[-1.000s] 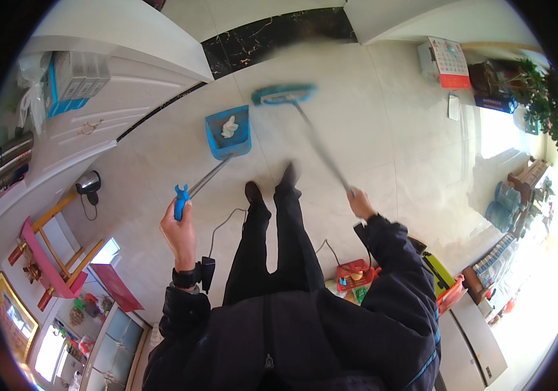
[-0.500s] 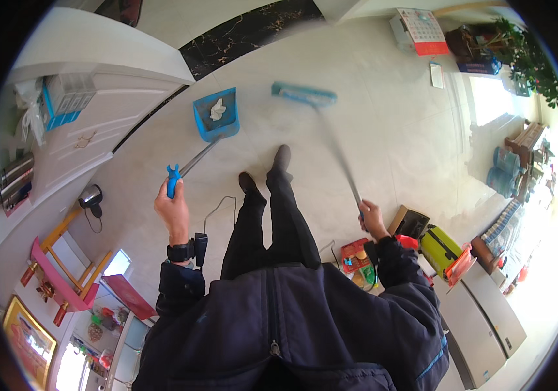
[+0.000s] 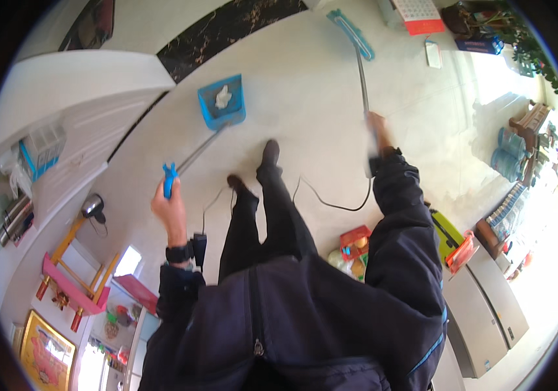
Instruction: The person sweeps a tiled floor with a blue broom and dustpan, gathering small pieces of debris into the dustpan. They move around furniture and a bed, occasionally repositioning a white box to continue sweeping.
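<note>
My left hand [image 3: 170,207] is closed round the blue-topped handle of a long-handled dustpan [image 3: 239,104]. The blue pan lies ahead of my feet, and a crumpled white tissue [image 3: 224,97] rests inside it. In my right hand [image 3: 379,133], somewhat blurred, is the grey stick of a broom [image 3: 362,75]. Its pale blue head reaches out to the far side of the floor, to the right of the dustpan and well apart from it.
A white door [image 3: 122,107] stands at the left, near a dark marble threshold [image 3: 217,38]. Food trays [image 3: 355,242] and a yellow-green case [image 3: 447,232] lie right of my legs. A pink stool [image 3: 73,287] is lower left, water jugs [image 3: 509,155] at the right.
My right hand has moved forward, and the broom head has swung far out to the right, away from the dustpan. The dustpan stays in my left hand with the tissue in it.
</note>
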Demonstrator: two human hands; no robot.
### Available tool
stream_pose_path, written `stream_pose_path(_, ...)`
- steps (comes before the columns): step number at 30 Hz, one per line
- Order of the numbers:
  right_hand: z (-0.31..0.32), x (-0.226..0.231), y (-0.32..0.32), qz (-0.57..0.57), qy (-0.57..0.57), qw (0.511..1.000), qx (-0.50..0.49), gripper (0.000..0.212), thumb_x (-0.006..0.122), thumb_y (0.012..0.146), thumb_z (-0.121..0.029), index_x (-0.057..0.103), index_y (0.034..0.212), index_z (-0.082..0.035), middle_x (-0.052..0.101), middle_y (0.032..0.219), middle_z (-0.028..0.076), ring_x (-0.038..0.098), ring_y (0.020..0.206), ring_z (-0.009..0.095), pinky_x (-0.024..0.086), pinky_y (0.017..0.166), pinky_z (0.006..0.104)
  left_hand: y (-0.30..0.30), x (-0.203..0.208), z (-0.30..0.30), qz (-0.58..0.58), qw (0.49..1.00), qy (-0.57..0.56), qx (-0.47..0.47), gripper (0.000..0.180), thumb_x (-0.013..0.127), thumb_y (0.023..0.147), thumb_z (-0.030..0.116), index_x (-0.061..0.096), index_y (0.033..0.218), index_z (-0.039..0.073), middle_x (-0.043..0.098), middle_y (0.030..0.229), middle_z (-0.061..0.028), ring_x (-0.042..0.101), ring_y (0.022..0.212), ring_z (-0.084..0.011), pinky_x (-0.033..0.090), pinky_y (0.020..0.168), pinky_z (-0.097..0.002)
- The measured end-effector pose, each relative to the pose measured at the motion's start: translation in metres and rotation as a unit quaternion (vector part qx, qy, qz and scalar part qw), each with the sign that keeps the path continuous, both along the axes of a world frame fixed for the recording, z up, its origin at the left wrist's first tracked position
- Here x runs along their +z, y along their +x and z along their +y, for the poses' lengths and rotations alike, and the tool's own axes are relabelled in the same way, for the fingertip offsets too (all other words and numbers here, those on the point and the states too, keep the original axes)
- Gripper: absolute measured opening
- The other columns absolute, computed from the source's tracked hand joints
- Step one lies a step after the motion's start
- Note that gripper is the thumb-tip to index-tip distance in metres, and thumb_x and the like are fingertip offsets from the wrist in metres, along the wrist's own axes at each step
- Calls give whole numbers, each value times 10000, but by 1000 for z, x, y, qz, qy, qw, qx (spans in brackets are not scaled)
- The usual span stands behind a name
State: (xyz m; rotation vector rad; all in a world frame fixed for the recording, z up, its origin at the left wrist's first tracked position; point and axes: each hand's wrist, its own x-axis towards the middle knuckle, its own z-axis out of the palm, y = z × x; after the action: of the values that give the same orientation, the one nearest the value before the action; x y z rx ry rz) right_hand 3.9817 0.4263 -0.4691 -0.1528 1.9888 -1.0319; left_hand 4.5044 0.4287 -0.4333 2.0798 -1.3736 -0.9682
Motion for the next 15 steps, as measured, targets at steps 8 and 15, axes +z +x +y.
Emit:
stream_pose_path(8, -130, -147, -80, 522, 132, 575, 616, 226, 597, 767, -214, 689, 561, -202, 670, 641, -19, 646, 560, 157, 447, 480, 312, -29, 5, -9, 25, 999, 9, 22, 215, 635, 845, 152, 638, 965, -26, 542, 637, -52, 446, 551, -122, 384, 527, -283)
stream_pose_path(15, -55, -250, 36, 637, 175, 535, 527, 179, 593, 763, -223, 683, 762, -68, 659, 713, 103, 652, 670, 274, 477, 538, 395, -33, -1, -13, 33, 999, 32, 18, 232, 648, 835, 149, 642, 989, -25, 553, 636, -44, 459, 559, -112, 392, 530, -275)
